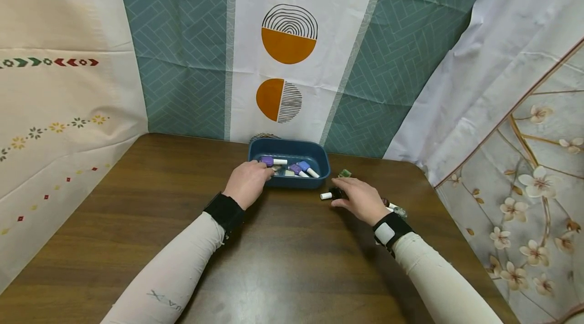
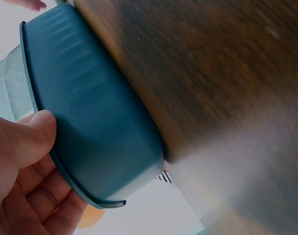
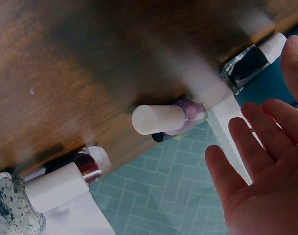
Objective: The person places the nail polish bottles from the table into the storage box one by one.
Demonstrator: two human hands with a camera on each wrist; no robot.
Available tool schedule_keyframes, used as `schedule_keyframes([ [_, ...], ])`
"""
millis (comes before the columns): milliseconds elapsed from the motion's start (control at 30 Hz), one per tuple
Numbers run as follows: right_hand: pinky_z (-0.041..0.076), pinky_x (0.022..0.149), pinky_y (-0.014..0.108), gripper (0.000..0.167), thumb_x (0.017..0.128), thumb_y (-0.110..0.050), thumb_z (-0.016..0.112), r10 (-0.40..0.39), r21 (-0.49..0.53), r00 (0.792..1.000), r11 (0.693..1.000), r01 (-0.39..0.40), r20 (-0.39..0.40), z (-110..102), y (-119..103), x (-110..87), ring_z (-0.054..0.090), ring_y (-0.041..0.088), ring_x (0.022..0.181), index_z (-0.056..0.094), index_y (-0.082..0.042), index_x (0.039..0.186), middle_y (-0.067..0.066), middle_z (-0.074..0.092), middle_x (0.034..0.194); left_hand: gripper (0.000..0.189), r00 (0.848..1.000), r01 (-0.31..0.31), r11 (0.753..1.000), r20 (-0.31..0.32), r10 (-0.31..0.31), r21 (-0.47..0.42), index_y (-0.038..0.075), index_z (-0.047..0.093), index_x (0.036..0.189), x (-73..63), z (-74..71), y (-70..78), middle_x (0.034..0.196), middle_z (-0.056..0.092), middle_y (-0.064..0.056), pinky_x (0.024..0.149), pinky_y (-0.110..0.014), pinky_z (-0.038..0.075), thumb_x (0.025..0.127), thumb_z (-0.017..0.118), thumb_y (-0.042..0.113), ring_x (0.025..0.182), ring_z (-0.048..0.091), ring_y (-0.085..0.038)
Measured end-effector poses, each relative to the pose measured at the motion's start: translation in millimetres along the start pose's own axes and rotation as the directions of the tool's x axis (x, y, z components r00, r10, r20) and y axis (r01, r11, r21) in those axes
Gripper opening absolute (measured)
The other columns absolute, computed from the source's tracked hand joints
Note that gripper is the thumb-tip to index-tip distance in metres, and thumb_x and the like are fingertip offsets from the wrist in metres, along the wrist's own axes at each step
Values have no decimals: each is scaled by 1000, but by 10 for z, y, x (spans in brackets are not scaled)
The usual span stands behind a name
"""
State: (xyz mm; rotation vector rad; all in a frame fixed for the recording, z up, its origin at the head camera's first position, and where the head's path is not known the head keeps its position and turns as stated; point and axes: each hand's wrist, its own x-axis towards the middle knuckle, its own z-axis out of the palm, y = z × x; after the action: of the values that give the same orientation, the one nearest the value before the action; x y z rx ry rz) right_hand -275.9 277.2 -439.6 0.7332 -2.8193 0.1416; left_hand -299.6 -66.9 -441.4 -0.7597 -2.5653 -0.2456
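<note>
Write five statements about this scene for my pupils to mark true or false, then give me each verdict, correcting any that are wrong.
1. The left hand grips the edge of the blue bin. True.
2. The bin contains no bottles. False: purple bottles are among those lying in it.
3. The right hand is inside the bin. False: it is over the table, to the right of the bin.
4. A dark bottle lies outside the bin. True.
5. The speckled bottle is in the left hand. False: the speckled bottle is on the table, beyond the right hand.
</note>
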Motion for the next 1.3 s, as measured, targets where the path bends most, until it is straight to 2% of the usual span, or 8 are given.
schedule_keyframes([
  [333,53,99,54,64,89,-36,83,-6,11,1000,1000,6,29,62,-14,-13,59,30,133,63,-9,144,10,64,142,20,1000,13,1000,5,-13,-7,15,81,114,-2,-16,16,102,78,-4,85,-37,59,95,77,11,87,67,-22],
  [767,56,95,52,57,90,-28,83,-30,0,999,1000,30,12,93,-29,-23,62,29,130,65,-8,141,10,66,139,18,1000,15,1000,0,-15,-8,15,81,113,2,-10,14,100,78,-4,82,-37,59,96,77,13,86,67,-23],
  [1300,58,90,49,49,88,-19,86,-69,-39,997,997,67,-39,150,-33,2,68,28,119,70,-8,134,10,69,132,19,1000,12,1000,9,-12,-11,15,81,114,5,-3,16,101,77,-4,84,-38,59,96,77,12,87,67,-23],
])
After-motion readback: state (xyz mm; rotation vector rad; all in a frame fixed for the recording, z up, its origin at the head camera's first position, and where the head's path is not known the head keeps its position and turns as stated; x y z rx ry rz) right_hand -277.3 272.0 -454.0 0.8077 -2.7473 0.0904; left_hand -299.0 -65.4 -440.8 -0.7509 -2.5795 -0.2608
